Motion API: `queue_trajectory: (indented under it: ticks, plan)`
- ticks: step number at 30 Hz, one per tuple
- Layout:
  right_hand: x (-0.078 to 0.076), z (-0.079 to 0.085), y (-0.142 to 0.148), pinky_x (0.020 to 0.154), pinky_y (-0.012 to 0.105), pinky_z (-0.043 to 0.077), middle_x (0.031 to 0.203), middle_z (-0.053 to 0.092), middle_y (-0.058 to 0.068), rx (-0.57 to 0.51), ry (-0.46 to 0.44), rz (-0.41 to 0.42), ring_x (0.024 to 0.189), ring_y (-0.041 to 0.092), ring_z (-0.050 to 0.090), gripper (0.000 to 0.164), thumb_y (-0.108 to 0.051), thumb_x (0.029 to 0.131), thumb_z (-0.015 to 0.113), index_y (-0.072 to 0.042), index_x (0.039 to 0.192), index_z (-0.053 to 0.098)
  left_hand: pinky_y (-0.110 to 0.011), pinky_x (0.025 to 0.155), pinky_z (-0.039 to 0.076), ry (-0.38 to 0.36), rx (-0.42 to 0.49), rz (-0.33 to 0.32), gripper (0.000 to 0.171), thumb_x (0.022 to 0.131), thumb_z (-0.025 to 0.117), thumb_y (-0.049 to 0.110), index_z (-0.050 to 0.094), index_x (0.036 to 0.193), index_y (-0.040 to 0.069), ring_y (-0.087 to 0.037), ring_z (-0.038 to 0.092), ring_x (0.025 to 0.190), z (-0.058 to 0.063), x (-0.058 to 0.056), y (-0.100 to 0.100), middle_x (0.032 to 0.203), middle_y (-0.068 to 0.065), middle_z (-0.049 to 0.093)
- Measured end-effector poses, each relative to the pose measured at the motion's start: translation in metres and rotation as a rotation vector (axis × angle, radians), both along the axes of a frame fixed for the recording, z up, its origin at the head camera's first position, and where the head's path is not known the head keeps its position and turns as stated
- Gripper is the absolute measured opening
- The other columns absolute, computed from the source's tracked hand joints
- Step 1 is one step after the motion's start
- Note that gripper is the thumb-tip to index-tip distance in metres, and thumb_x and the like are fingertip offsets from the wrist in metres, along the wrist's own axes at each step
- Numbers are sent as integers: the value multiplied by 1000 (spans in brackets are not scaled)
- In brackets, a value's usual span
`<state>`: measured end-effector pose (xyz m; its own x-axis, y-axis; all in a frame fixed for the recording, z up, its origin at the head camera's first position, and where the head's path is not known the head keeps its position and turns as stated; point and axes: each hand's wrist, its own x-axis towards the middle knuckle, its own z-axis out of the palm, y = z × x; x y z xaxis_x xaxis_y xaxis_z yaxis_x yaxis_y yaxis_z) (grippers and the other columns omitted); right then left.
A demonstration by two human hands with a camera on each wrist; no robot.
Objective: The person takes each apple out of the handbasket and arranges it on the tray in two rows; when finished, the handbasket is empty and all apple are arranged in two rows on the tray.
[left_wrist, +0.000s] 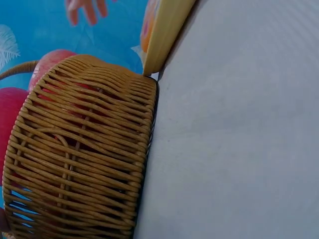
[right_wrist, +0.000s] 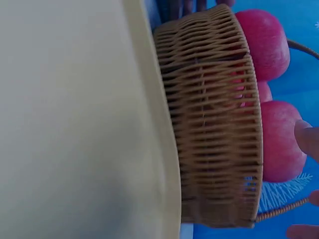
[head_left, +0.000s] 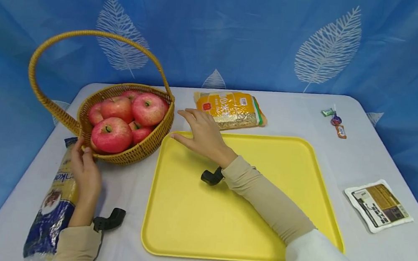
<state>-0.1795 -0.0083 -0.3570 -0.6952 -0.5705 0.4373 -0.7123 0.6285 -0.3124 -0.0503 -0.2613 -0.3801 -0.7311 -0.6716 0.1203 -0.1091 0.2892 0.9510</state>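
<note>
A round wicker basket [head_left: 154, 144] of red apples [head_left: 112, 134] stands at the table's back left, its tall handle [head_left: 101, 34] leaning left. My left hand [head_left: 87, 173] is at the basket's near left side, fingers fairly straight and fingertips right at the rim by the handle's foot. My right hand [head_left: 204, 136] hovers over the back left corner of the yellow tray [head_left: 223, 216], fingers spread toward the basket with nothing held. In the right wrist view, its thumb [right_wrist: 308, 138] overlaps an apple [right_wrist: 281, 149].
A long blue and gold packet [head_left: 51, 212] lies beside my left forearm. Behind the tray is an orange grain bag [head_left: 230, 109]. Small wrapped candies [head_left: 335, 120] lie at the back right, with a flat white and brown packet [head_left: 378, 205] nearer. A blue curtain [head_left: 241, 32] hangs behind.
</note>
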Motion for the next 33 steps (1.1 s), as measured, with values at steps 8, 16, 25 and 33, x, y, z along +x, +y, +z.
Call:
queue_trajectory:
  ticks: [8, 16, 25, 33]
  plan:
    - [-12, 1, -38, 111, 38, 25, 148, 26, 6, -120, -111, 109, 137, 20, 24, 80, -54, 80, 58, -18, 143, 25, -28, 96, 34, -58, -11, -24, 42, 100, 19, 29, 25, 140, 22, -11, 33, 124, -7, 0, -3, 146, 1, 25]
    - [-25, 6, -72, 108, 33, 31, 150, 14, 4, -185, -207, 145, 140, 14, 15, 97, -56, 74, 63, -24, 146, 6, -29, 100, 32, -44, -15, -29, 40, 100, 20, 29, 26, 139, 23, -10, 31, 126, -7, 1, -5, 146, 0, 25]
    - [-33, 8, -91, 101, 40, 39, 147, 11, 8, -189, -352, 92, 137, 19, 20, 120, -59, 63, 72, -34, 143, -14, -27, 103, 30, -9, -55, -22, 40, 100, 23, 28, 28, 138, 19, -10, 31, 126, -9, -1, -4, 144, -5, 28]
    - [-35, 10, -95, 99, 43, 40, 148, 11, 4, -237, -417, 112, 130, 21, 33, 119, -59, 61, 73, -43, 140, -15, -28, 107, 25, -2, -59, -19, 40, 99, 24, 26, 30, 138, 17, -12, 28, 130, -10, -1, -6, 144, -5, 29]
